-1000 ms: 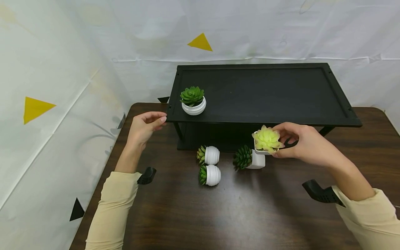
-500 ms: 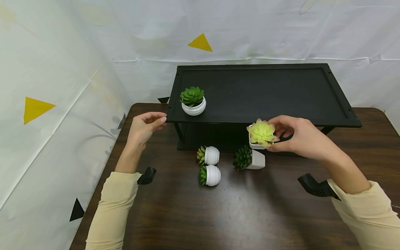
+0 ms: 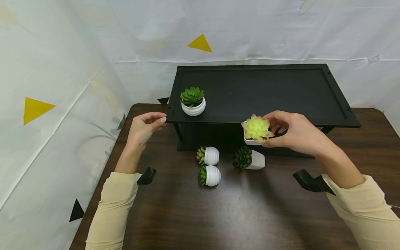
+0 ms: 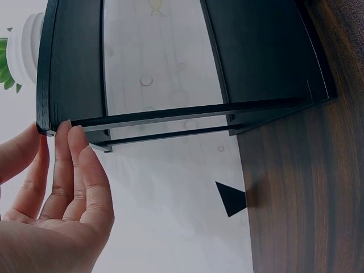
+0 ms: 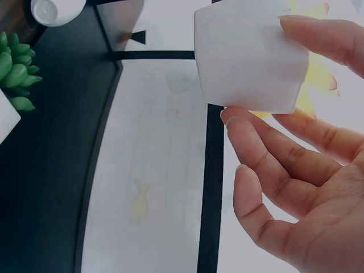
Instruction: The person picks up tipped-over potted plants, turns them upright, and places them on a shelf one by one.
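My right hand (image 3: 290, 132) pinches a pale yellow-green succulent (image 3: 257, 129) by its white square pot (image 5: 250, 60), held upright in front of the shelf's front edge. With thumb and fingertips my left hand (image 3: 145, 128) grips the front left corner of the black two-tier shelf (image 3: 265, 93); the left wrist view shows the thumb above the upper board and fingers below it. Up on that board, near the left end, stands a green succulent (image 3: 192, 100) in a round white pot. Below the held plant, a dark green succulent (image 3: 249, 159) in a square white pot lies on its side.
Two small succulents in round white pots, an upper one (image 3: 208, 155) and a lower one (image 3: 210, 175), lie sideways on the brown wooden table (image 3: 200, 215). A white sheet (image 3: 265, 31) hangs behind the shelf and along the left side.
My right hand has carried the yellow-green succulent left and slightly away from me, toward the shelf's front edge. The left hand stays at the shelf corner.
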Available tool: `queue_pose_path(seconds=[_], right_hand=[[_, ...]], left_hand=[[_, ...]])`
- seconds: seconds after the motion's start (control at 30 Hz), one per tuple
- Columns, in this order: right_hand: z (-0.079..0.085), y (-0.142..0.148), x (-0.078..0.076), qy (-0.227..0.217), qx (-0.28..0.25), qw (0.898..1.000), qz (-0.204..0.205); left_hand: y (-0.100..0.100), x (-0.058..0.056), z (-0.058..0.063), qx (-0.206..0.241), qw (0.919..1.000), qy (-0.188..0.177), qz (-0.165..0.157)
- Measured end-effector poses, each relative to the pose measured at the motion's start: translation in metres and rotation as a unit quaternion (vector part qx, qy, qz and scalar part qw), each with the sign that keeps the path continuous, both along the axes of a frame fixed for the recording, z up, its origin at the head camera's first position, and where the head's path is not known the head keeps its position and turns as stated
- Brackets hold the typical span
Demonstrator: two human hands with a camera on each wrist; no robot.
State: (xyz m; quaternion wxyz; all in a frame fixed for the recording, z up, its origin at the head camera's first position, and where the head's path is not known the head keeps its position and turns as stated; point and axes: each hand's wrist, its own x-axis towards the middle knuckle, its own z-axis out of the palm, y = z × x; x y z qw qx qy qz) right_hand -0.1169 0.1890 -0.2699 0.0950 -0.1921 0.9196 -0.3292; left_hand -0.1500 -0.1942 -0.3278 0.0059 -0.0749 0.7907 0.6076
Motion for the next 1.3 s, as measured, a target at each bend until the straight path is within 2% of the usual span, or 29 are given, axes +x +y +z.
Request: queue_pose_path(seconds=[0.47, 0.7, 1.03, 1.3], right_hand=[[0.008, -0.012, -0.011, -0.009, -0.013, 1.0, 0.018], [0.012, -0.018, -0.016, -0.027, -0.017, 0.999, 0.015], [0.016, -0.027, -0.021, -0.026, -0.029, 0.999, 0.006], [0.021, -0.031, -0.026, -0.034, -0.034, 0.999, 0.016]], left_hand=[[-0.001, -0.001, 0.0, -0.004, 1.0, -0.004, -0.001], [-0.001, 0.0, 0.0, 0.0, 1.0, -0.002, -0.003], [0.0, 0.0, 0.0, 0.003, 1.0, -0.004, -0.004], [0.0, 0.0, 0.0, 0.0, 1.0, -0.003, -0.005]])
